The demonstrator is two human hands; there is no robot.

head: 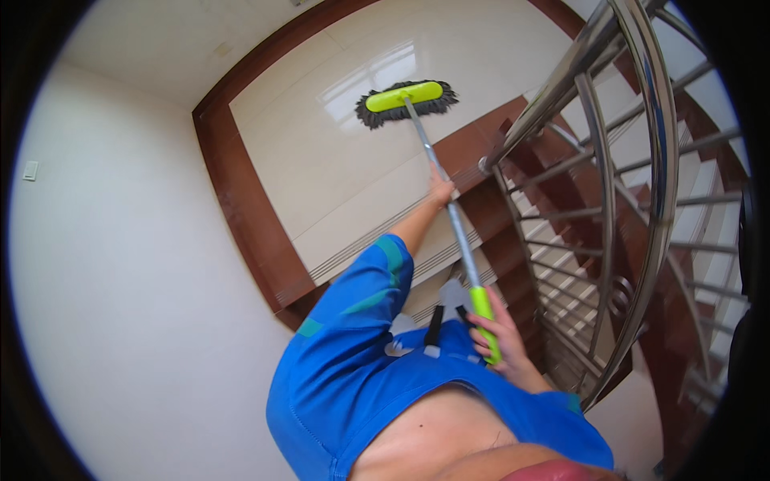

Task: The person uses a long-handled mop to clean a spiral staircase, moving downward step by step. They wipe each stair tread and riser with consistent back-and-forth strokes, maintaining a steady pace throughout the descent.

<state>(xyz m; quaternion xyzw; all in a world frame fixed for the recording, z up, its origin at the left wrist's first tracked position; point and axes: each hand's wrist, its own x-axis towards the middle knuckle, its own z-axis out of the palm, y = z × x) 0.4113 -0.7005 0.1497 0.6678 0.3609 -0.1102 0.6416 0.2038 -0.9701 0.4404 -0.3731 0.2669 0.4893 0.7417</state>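
Note:
A flat mop with a lime-green head plate (pixel 400 98) and a dark grey fringe (pixel 433 108) rests on the pale tiled landing. Its metal pole (pixel 461 231) slants down towards my body. My left hand (pixel 442 190) reaches out and is closed around the middle of the pole. Close to my waist, my right hand (pixel 504 333) grips the lime-green handle sleeve (pixel 481 303) at the pole's end. My feet are mostly hidden below my blue shirt (pixel 361 337) and the pole.
Stair treads (pixel 445 255) with grooved edges drop from the landing (pixel 289 156). A stainless-steel railing (pixel 601 138) curves along the right, with lower flights (pixel 565 258) behind it. Brown border tiles (pixel 240 192) line the white wall (pixel 132 252), which carries a light switch (pixel 30 171).

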